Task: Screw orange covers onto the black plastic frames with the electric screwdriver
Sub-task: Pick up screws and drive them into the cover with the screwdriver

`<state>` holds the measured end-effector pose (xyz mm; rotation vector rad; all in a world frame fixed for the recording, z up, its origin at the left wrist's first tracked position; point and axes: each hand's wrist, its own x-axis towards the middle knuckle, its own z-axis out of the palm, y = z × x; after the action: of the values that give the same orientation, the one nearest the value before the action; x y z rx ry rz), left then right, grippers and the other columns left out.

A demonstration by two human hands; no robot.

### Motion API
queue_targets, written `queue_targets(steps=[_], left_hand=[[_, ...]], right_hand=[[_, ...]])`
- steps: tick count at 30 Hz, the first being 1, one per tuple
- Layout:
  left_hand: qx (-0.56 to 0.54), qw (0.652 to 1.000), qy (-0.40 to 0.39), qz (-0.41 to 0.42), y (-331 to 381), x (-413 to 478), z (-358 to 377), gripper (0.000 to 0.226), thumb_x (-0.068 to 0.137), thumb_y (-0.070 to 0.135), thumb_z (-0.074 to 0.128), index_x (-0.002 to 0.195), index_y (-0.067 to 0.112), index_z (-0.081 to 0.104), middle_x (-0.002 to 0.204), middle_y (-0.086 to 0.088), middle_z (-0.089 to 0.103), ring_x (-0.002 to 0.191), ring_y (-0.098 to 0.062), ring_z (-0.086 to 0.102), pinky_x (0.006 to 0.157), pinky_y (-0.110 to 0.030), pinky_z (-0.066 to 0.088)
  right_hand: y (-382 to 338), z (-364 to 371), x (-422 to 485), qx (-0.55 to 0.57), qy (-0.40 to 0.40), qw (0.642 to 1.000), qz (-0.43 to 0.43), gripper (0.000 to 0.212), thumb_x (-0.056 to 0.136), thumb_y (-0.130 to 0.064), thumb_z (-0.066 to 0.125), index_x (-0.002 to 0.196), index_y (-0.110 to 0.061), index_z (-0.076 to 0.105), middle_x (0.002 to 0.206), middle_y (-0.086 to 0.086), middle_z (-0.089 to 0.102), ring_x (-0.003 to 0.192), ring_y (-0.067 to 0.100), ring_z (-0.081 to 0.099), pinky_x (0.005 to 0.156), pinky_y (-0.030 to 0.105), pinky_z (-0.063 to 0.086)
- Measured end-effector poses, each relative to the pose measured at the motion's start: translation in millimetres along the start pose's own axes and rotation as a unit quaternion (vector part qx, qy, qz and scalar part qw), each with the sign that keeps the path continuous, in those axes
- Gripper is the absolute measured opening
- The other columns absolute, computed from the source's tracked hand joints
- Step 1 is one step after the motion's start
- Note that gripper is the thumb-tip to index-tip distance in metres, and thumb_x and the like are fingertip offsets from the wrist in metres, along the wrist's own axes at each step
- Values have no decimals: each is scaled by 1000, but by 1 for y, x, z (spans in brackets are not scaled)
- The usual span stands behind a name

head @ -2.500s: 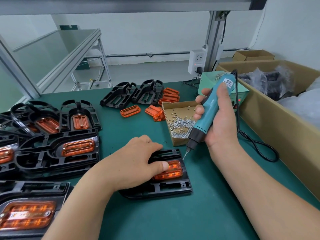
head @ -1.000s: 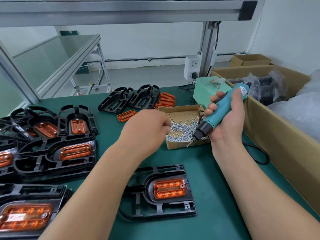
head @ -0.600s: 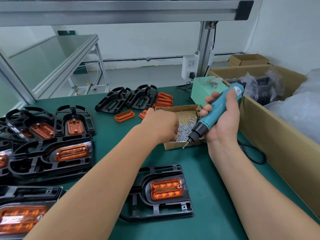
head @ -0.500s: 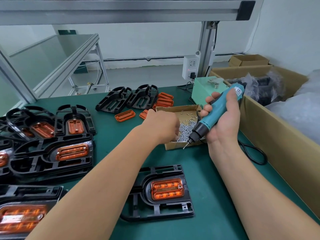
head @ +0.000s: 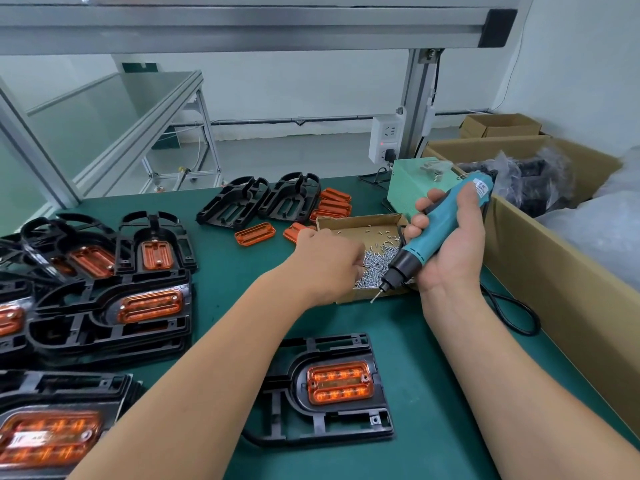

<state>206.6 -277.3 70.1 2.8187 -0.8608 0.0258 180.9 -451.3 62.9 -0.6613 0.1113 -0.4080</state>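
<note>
A black plastic frame [head: 329, 427] lies flat near the table's front, with an orange cover [head: 339, 382] seated in its recess. My right hand [head: 450, 251] grips the teal electric screwdriver [head: 429, 237], tilted, its bit pointing down-left above the near edge of a small cardboard box [head: 349, 223] of silver screws [head: 377, 268]. My left hand [head: 325, 261] reaches into that box, fingers curled down among the screws; the fingertips are hidden, so what they pinch is unclear.
Finished frames with orange covers [head: 114, 313] are stacked at the left. Two bare frames [head: 259, 202] and loose orange covers [head: 332, 206] lie at the back. A green power unit [head: 405, 192] and a large cardboard carton [head: 554, 271] stand on the right; the cable [head: 512, 313] loops beside it.
My left hand left the frame and went to the screw box, then settled among the screws. My right hand lifted the screwdriver away from the frame and holds it over the box.
</note>
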Motion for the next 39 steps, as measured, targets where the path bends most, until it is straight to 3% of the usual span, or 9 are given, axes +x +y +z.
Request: queue_targets(steps=[4,7,10,14,18,20,24,30,39], left_hand=[[-94,994,55,-15,-1,-15,-6,10,101,21,55,93,24,60,85,7,67,91,-22,61,92,-38,39],[-199,975,99,-31,-7,-26,-13,9,96,19,62,88,24,63,79,10,64,79,-9,58,70,-31,43],[-295,948,109,-52,-13,-40,-20,14,91,21,70,80,28,64,73,12,65,66,-2,54,60,-21,41],[-464,877,92,-76,-20,-64,-26,12,85,24,81,83,18,70,85,-5,77,76,-18,67,79,-36,54],[-578,806,62,-107,-22,-85,-24,15,76,23,83,86,17,74,93,-13,79,84,-16,73,90,-41,63],[-595,794,48,-113,-20,-90,-20,10,81,13,82,87,20,78,94,-12,80,85,-17,74,91,-43,62],[-595,794,30,-119,-22,-94,-12,17,92,4,75,89,21,79,94,-10,80,83,-18,75,85,-35,62],[-512,848,42,-128,-28,-91,-1,16,99,9,68,100,22,78,90,-1,80,79,-9,73,72,-17,56],[-500,858,25,-115,-33,-93,-1,18,97,10,73,95,26,81,91,1,81,84,-12,76,77,-18,58]], right_hand=[[0,1,0,-5,0,1000,-1,41,104,-53,59,103,-13,63,81,3,67,57,12,55,51,23,49],[0,2,-1,-6,0,1000,-2,40,104,-53,58,102,-13,63,81,3,66,57,11,55,51,23,49],[-1,5,-3,-7,-1,1000,1,40,105,-53,57,102,-13,62,81,4,66,57,11,55,52,23,49],[-1,9,-8,-11,-12,1000,5,39,106,-52,56,103,-13,61,81,4,65,58,12,53,52,23,48],[3,13,-13,-17,-27,999,17,38,106,-51,56,105,-13,61,82,5,65,56,12,54,50,22,48],[5,14,-16,-20,-37,999,20,38,106,-50,57,105,-13,61,83,5,65,56,11,54,50,22,48],[7,16,-19,-29,-48,998,19,38,105,-50,58,106,-12,62,84,6,65,56,12,55,49,23,49],[7,15,-17,-17,-36,999,25,36,106,-48,57,106,-12,62,83,6,66,56,12,55,49,23,48],[9,15,-18,-22,-37,999,20,36,106,-49,58,105,-13,61,82,6,67,56,12,55,50,23,49]])
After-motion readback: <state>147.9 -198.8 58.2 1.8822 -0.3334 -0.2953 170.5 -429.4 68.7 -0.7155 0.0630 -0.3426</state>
